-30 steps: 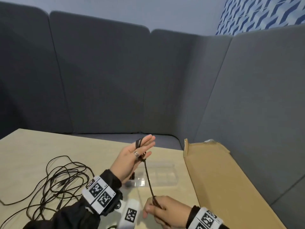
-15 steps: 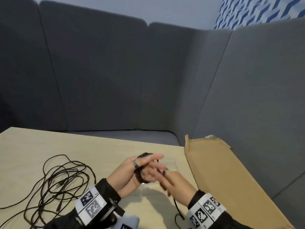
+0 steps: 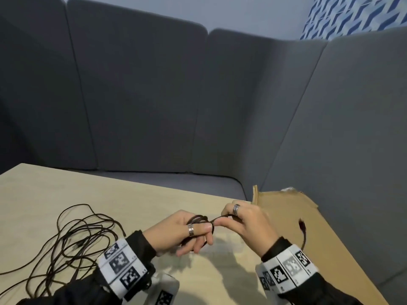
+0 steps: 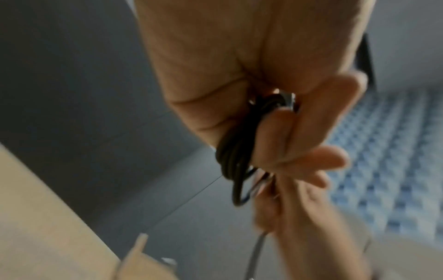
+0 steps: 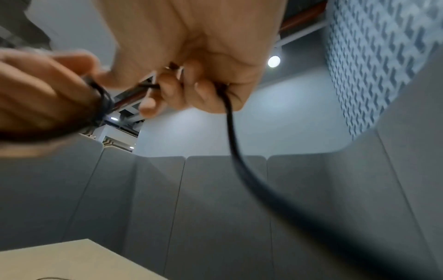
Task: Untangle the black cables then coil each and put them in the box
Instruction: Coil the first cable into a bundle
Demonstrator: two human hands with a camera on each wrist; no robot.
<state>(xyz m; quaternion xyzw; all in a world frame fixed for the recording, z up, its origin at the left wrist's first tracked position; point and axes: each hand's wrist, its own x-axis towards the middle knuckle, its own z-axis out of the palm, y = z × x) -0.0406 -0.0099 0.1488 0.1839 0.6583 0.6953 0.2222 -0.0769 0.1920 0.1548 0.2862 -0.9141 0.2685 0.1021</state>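
Observation:
A black cable is wound in a small coil [image 3: 198, 219] round the fingers of my left hand [image 3: 193, 233], whose thumb presses on the coil [image 4: 230, 159]. Just to the right, my right hand [image 3: 229, 221] pinches the strand leaving the coil. From the right hand [image 5: 191, 89] the cable's tail [image 5: 233, 144] hangs down. Its plug end [image 3: 302, 225] dangles over the cardboard box [image 3: 326, 249]. A loose tangle of black cables [image 3: 72, 241] lies on the table at the left, apart from both hands.
The pale wooden table [image 3: 66, 194] is ringed by grey padded sofa backs [image 3: 143, 102]. The open cardboard box lies along the table's right edge, with a flap [image 3: 255, 194] standing up at its far corner. Both wrists carry marker bands.
My left hand has dropped from a raised, open-palmed pose. My right hand rose, wound the cable round the left fingers and now sits to their right. The tail is shorter.

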